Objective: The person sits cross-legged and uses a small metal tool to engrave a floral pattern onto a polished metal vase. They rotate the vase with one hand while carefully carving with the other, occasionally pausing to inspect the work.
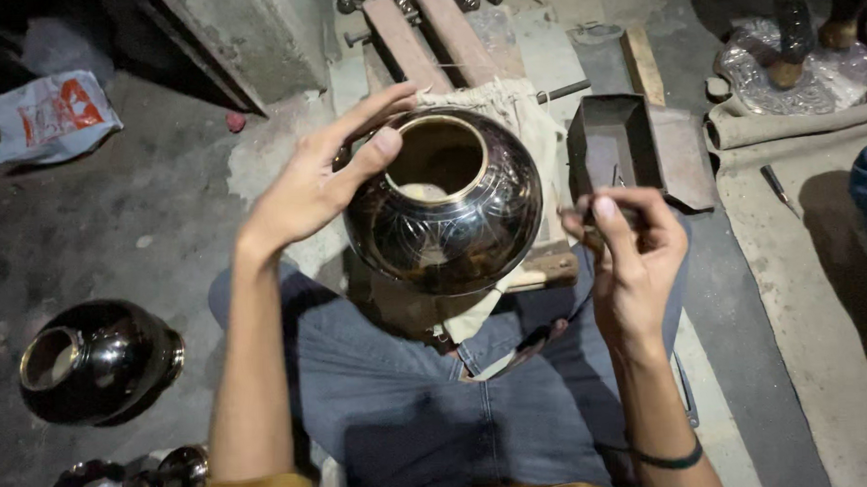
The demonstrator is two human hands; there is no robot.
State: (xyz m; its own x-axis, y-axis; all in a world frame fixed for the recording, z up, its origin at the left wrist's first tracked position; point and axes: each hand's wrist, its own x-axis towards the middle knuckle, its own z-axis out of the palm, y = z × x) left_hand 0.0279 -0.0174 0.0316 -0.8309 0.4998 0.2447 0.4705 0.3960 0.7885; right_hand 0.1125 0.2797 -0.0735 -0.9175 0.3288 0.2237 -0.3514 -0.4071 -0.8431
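Head cam, looking straight down at the lap. Left hand [321,175] is spread wide, thumb laid on the brass rim of the black engraved pot [444,203], fingers reaching over the far-left side of the mouth. So the pot sits just right of that palm and touching it. Pot's mouth faces up toward the cam, tilted a little; axis runs roughly vertical, belly bulging below the rim.

Right hand [629,256] is pressed into a pinch, thumb + forefinger closed on a thin tool [580,212]; can't tell what kind, too small. Tool tip points left at the pot's right flank, just beside it, maybe touching; can't say for sure. Left hand is the one already on the pot; right is near but apart.

Surface: pot rests on a pale cloth [505,102] over a wooden block [550,266], above the person's jeans. Beyond the right hand, a small open metal tray [631,121]. Well left of the left forearm, a second black pot [97,361] lies on its side on the grey concrete floor [116,226]. White plastic bag [50,115] farther off, up-left. Room w/ dim light.
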